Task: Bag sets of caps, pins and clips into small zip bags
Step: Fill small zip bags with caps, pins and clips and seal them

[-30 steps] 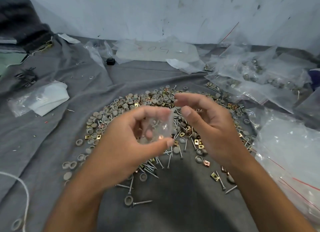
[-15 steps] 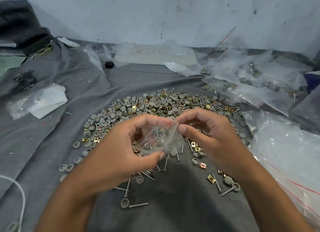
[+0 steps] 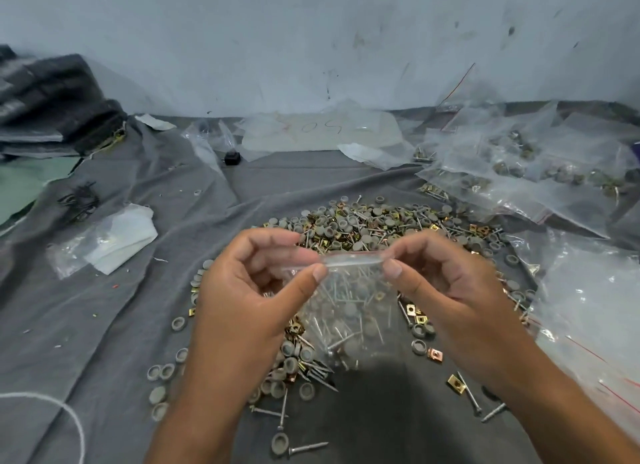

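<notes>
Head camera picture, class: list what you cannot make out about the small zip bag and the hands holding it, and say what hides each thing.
1. Small zip bag: its contents cannot be counted; the clear plastic blends with the pile of parts behind it.
2. Bag's strip: sealed or not, too blurred to tell.
3. Left hand: the fingertips behind the bag's top are blurred.
4. Right hand: the palm faces away, its forearm cut off by the bottom edge.

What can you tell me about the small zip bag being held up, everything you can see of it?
The small zip bag is clear, thin plastic with a red line along its top strip. It hangs upright above the loose pile on the grey cloth. The left hand and right hand pinch the two ends of its top edge. Pins and grey caps show through it; whether they are inside cannot be told.
</notes>
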Action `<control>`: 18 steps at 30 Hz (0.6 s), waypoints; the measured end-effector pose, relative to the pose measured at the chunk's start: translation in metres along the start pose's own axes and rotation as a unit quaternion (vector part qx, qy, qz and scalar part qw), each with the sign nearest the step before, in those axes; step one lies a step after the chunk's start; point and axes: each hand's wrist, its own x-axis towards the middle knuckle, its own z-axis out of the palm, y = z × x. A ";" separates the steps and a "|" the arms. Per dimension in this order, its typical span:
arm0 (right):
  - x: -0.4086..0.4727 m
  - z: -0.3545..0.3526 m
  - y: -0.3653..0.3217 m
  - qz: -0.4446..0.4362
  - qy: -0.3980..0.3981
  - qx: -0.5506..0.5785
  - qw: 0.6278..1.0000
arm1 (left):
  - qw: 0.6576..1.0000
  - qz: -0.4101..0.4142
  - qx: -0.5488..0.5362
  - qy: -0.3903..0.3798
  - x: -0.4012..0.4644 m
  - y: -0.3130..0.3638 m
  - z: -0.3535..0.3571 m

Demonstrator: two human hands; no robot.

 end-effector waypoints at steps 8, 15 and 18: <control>0.002 0.002 0.000 0.003 0.037 -0.010 0.999 | 1.000 0.008 -0.008 0.006 0.000 0.001 0.003; 0.000 0.006 0.000 -0.014 0.066 -0.088 0.994 | 1.000 0.017 0.007 0.004 -0.001 0.002 0.006; -0.001 0.008 0.000 -0.003 0.059 -0.078 0.995 | 1.000 0.018 0.021 -0.009 -0.003 0.001 0.008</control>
